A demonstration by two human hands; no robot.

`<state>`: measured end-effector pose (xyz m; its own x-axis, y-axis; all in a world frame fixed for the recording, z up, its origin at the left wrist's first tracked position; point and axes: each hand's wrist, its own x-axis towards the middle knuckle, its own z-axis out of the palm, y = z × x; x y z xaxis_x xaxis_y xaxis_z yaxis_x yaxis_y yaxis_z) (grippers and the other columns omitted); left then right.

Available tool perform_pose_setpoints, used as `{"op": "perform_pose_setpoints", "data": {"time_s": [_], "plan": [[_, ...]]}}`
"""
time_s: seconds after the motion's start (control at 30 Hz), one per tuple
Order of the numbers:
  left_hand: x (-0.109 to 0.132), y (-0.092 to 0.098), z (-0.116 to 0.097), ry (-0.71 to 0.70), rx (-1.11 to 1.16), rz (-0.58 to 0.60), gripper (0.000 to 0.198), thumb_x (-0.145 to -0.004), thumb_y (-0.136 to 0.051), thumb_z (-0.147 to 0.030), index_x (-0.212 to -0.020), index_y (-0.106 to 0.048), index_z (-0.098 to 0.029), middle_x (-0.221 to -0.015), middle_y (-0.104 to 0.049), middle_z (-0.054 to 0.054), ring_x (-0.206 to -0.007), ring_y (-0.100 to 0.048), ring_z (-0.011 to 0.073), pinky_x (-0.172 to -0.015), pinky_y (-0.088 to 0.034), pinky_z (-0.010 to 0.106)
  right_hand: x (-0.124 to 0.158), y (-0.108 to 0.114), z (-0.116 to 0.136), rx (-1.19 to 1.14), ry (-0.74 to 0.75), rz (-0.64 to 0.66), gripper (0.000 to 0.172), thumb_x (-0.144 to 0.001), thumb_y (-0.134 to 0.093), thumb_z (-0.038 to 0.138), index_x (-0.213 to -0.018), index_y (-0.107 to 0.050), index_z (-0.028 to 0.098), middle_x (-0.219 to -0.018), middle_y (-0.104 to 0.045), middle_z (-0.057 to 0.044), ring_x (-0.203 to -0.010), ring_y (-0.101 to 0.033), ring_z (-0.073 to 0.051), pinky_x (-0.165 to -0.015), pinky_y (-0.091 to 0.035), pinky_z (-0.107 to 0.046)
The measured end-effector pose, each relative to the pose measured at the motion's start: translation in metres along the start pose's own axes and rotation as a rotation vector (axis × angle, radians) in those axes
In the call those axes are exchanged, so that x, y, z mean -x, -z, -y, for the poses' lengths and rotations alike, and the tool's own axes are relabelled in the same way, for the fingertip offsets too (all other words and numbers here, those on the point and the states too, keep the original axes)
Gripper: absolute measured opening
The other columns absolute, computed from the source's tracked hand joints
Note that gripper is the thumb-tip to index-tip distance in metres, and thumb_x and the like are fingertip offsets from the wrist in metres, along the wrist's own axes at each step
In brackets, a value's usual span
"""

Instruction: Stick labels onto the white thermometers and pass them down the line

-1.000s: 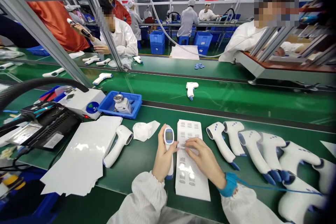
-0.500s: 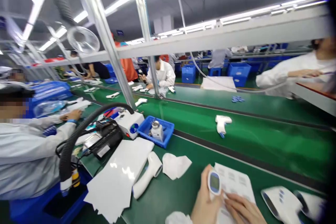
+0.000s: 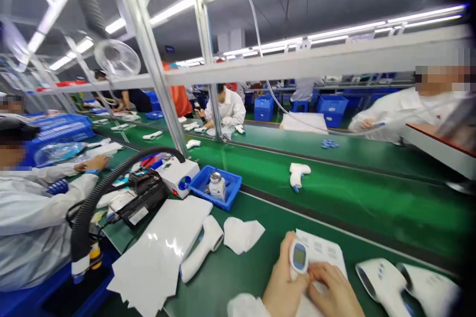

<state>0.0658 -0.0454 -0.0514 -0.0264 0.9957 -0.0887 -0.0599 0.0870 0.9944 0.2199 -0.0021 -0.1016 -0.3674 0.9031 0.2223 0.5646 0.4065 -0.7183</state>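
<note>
Right hand (image 3: 333, 291) has curled in, half-closed above the sheet (image 3: 327, 249), its hold unclear, toward the thermometer (image 3: 298, 257) wrapped in the left hand (image 3: 283, 283); the step seems close fingertip work, next needing steadiness.

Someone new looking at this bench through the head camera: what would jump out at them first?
Probably the white gadget with a small screen, gripped in the left hand at lower right, with the right hand close beside it over a printed sheet. Next, the bright green belt crossing behind them, and the thick black hose arching over the bench at left.
</note>
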Motion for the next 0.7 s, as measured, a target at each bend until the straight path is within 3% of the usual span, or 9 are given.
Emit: {"op": "perform_pose_setpoints", "data": {"time_s": [0.17, 0.3, 0.4, 0.6, 0.7], "plan": [[0.001, 0.003, -0.011, -0.054, -0.107, 0.021, 0.065, -0.084, -0.054, -0.017, -0.145, -0.034, -0.020, -0.153, -0.037, 0.007, -0.139, -0.036, 0.0211, -0.117, -0.023, 0.035, 0.005, 0.005, 0.030, -0.007, -0.023, -0.022, 0.008, -0.080, -0.057, 0.018, -0.073, -0.060, 0.021, -0.087, -0.067, -0.007, -0.089, -0.060, -0.027, -0.083, -0.049, -0.047], [-0.001, 0.006, -0.012, -0.021, -0.093, 0.046, 0.063, -0.087, -0.053, -0.018, -0.145, -0.032, -0.027, -0.153, -0.037, 0.004, -0.138, -0.038, 0.0224, -0.115, -0.026, 0.038, 0.006, 0.014, 0.034, -0.065, -0.045, -0.020, 0.005, -0.084, -0.058, 0.017, -0.084, -0.061, 0.021, -0.098, -0.064, -0.007, -0.100, -0.058, -0.026, -0.090, -0.047, -0.045], [0.000, 0.006, -0.012, 0.000, -0.079, 0.032, 0.063, -0.086, -0.054, -0.018, -0.145, -0.032, -0.029, -0.149, -0.042, 0.004, -0.135, -0.042, 0.0248, -0.112, -0.030, 0.040, 0.009, 0.019, 0.033, -0.083, -0.059, 0.002, 0.014, -0.081, -0.064, 0.017, -0.094, -0.061, 0.021, -0.109, -0.061, -0.008, -0.109, -0.055, -0.025, -0.096, -0.046, -0.045], [-0.003, 0.006, -0.003, 0.034, -0.032, -0.030, 0.065, -0.089, -0.052, -0.024, -0.148, -0.023, -0.031, -0.147, -0.042, 0.007, -0.127, -0.050, 0.0269, -0.102, -0.043, 0.041, 0.007, 0.017, 0.030, -0.067, -0.069, 0.029, 0.009, -0.084, -0.062, 0.014, -0.079, -0.063, 0.021, -0.104, -0.061, -0.007, -0.105, -0.055, -0.025, -0.091, -0.048, -0.044], [-0.005, 0.006, 0.000, 0.036, -0.011, -0.051, 0.067, -0.090, -0.052, -0.025, -0.148, -0.020, -0.034, -0.149, -0.040, 0.006, -0.126, -0.051, 0.0259, -0.103, -0.043, 0.041, 0.009, 0.015, 0.032, -0.066, -0.023, 0.000, 0.012, -0.085, -0.060, 0.012, -0.077, -0.060, 0.021, -0.097, -0.063, -0.006, -0.099, -0.056, -0.024, -0.087, -0.048, -0.044]]}}
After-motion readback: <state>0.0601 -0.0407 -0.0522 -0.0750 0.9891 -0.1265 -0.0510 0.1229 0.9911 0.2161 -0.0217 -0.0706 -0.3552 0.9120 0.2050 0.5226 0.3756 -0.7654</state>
